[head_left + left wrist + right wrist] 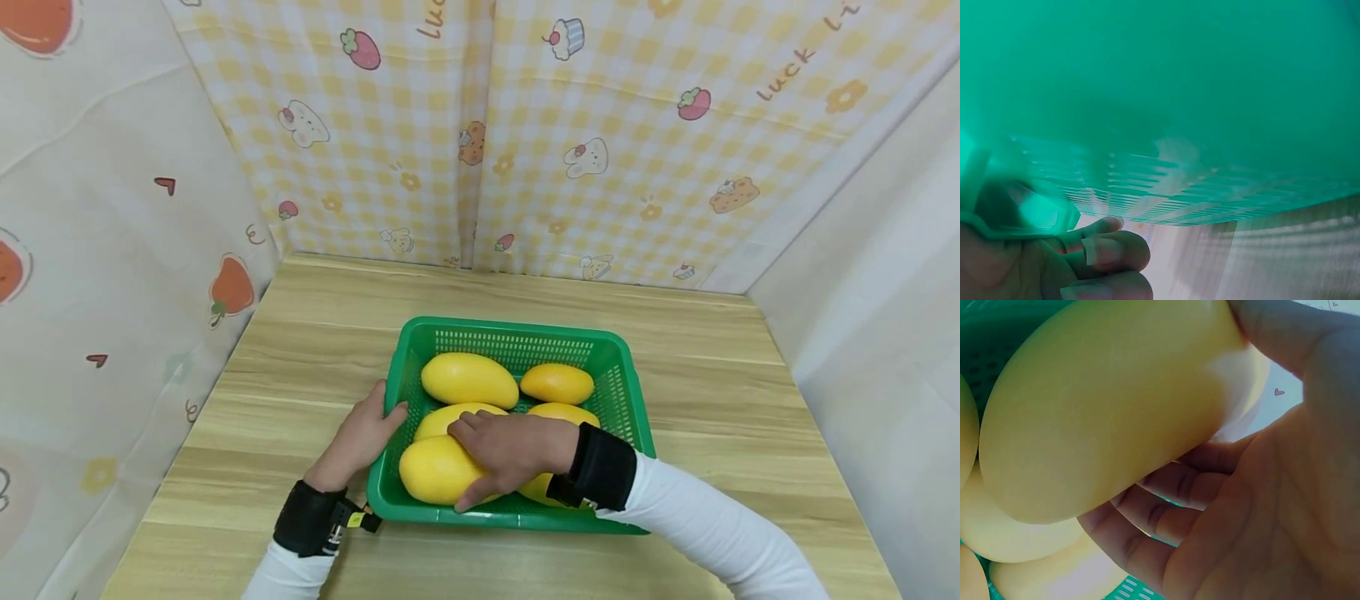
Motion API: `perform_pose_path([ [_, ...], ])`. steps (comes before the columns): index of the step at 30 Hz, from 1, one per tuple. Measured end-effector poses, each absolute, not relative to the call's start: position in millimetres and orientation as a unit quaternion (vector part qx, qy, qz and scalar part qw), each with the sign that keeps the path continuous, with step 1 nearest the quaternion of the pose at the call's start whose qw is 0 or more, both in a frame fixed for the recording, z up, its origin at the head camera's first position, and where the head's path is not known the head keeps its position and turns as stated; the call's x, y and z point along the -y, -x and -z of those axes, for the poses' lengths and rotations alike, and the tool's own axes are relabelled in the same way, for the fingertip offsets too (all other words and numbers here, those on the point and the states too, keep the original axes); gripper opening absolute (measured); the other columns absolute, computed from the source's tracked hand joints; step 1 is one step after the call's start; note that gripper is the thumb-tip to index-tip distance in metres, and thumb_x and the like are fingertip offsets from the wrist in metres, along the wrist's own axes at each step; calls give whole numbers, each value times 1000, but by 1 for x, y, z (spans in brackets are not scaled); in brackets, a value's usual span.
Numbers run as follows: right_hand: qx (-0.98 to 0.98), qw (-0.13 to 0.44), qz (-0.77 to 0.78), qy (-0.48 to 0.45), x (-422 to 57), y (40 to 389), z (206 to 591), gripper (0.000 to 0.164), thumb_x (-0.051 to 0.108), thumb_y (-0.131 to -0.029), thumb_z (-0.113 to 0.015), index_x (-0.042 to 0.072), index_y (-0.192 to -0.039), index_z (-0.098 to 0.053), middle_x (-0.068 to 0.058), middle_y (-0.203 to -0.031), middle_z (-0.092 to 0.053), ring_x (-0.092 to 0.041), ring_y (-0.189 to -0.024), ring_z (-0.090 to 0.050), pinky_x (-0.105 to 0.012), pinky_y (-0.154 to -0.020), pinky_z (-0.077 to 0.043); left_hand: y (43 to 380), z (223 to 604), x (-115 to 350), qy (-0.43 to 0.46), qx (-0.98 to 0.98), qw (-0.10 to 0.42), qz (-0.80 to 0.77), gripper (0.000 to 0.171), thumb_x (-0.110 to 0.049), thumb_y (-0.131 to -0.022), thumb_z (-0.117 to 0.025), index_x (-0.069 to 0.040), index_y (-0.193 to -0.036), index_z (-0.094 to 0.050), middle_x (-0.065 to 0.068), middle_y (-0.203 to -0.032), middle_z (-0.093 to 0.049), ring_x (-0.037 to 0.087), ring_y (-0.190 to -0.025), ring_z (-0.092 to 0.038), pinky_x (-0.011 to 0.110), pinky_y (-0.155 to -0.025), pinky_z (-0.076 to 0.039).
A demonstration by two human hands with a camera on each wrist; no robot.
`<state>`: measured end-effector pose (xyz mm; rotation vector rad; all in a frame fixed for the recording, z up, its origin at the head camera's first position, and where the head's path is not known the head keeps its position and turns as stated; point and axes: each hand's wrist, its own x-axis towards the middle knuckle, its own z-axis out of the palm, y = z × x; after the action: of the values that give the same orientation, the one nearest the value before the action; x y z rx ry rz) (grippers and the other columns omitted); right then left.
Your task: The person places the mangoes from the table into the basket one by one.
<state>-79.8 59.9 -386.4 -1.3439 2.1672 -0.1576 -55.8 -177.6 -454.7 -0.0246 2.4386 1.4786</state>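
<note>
A green plastic basket (636, 400) holds several yellow mangoes. My left hand (362, 435) grips its left rim, thumb over the edge and fingers along the outside. In the left wrist view, curled fingers (1116, 250) show below the basket wall (1166, 81). My right hand (513, 450) reaches into the basket's front and holds a large mango (435, 471), thumb on the near side, fingers across the far side. That same mango (1097, 406) fills much of the right wrist view, above the fingers (1147, 512); the palm partly hides its far end in the head view.
Behind the held mango lie another mango (450, 417), a large one (468, 379) at back left and a smaller one (557, 383) at back right. The basket stands on a wood-grain table (315, 333), with patterned cloth (375, 167) hanging behind and at the left.
</note>
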Motion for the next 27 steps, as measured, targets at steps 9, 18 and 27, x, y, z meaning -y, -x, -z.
perform_pose_path([
  [9,-824,311,48,471,-62,79,388,96,73,-79,-52,13,-148,-22,0,-132,-43,-18,-114,-48,-29,-93,-44,56,451,177,-3,-852,139,-504,36,-17,-101,-43,2,-131,-37,17,-101,-58,18,-74,-61,29,-60,-53],
  [18,-825,308,66,469,-73,84,384,94,72,-80,-51,16,-150,-21,0,-127,-46,-13,-107,-49,-27,-92,-44,58,453,173,-10,-852,148,-503,33,-18,-102,-43,1,-128,-37,13,-89,-57,17,-67,-60,29,-57,-53],
  [27,-845,305,89,430,-86,87,373,97,77,-79,-45,16,-151,-23,-4,-129,-47,-11,-98,-52,-26,-86,-47,58,456,172,-7,-854,150,-499,34,-20,-102,-42,1,-128,-37,11,-88,-55,17,-69,-59,29,-58,-52],
])
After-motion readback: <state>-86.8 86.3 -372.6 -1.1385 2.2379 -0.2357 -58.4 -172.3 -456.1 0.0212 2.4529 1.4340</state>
